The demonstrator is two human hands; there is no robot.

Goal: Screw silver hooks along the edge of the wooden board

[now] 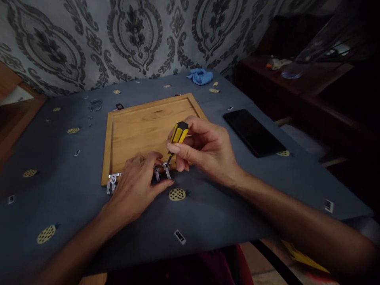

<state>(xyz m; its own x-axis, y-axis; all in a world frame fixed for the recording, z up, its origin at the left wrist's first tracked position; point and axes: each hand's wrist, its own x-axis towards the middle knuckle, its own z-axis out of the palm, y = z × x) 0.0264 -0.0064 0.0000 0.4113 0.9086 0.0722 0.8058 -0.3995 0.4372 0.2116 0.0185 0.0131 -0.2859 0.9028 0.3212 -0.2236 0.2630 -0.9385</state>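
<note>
Right hand [204,148]: clamped on yellow-and-black screwdriver [179,132], thumb and fingertips pinched round the handle, wrist bent inward, forearm coming in from the lower right. Shaft tilted down and to the left, tip set on small metal bracket [166,169] at the near edge of wooden board [142,122]. Left hand [138,184]: palm down, fingers stretched out and lying close together, gripping nothing, fingertips pressed flat just beside that bracket, forearm entering from the lower left. At the board's near-left corner, second metal bracket [113,183], just left of that hand. Board flat on dark blue tablecloth [208,213]. Black phone [253,132] right of the board, apart from it; blue cloth [200,76] crumpled at the table's far edge.
</note>
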